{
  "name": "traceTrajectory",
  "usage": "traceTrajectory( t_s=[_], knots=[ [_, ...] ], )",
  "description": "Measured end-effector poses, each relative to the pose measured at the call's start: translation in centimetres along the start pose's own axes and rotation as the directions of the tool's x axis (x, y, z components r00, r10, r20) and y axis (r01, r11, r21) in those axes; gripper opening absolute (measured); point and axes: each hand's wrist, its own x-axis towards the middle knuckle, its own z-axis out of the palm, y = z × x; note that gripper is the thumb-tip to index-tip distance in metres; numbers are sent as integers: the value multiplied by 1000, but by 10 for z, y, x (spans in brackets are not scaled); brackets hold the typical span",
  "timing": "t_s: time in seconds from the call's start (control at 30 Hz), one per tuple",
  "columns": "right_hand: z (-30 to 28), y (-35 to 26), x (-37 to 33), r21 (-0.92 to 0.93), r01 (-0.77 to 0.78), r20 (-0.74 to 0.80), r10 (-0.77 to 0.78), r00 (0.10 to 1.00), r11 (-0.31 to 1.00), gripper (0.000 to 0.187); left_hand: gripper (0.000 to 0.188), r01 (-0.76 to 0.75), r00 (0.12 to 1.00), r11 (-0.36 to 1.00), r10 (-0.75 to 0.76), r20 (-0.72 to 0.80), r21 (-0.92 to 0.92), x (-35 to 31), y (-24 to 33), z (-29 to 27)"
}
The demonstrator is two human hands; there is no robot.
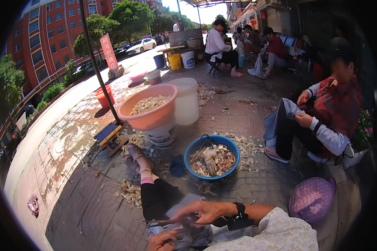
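Note:
Over the grey cloth [192, 238] on my lap, my right hand [203, 211] is closed around a long thin dark tool [159, 221], blurred and partly hidden by the fingers. A dark device is strapped to that wrist. Just below it, at the lower edge, my left hand [162, 240] has its fingers curled; what they hold, if anything, does not show clearly. Beyond my lap stands a blue basin [189, 169] on the paving. It contains a heap of what look like garlic cloves and bulbs [211, 159], with a pale lump on top and a dark wire handle at the back.
An orange basin [125, 109] of pale cloves [148, 105] rests on a white bucket [161, 136], beside a translucent tub [187, 102]. A small wooden stool [109, 136] stands left. Peels litter the paving. A seated person [335, 104] works at right, near a purple checked hat [312, 200].

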Motion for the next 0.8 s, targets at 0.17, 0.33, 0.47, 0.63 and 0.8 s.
traceTrajectory(
  t_s=[0.17, 0.33, 0.47, 0.63, 0.8],
  knots=[
    [-4, 10, -11, -91, -55, 7, 56, 998, 994, 40, 9, 71, 996, 988, -78, -49, -138, 4, 9, -1],
    [-14, 15, -29, -229, -20, -141, -13, 990, 973, 39, 7, 139, 984, 976, -117, -135, 169, 11, 11, -2],
    [-25, 3, -29, -272, -94, -228, 31, 973, 958, 42, 9, 149, 965, 960, -90, -245, 237, 24, 12, 5],
    [-26, 71, -17, -420, -156, -382, -18, 924, 894, 41, 9, 267, 925, 958, -226, -305, 100, 21, -47, 9],
    [22, 166, -13, -349, -276, -425, 111, 898, 896, 37, 8, 412, 786, 889, -458, -414, -202, 6, -101, 11]
  ],
)
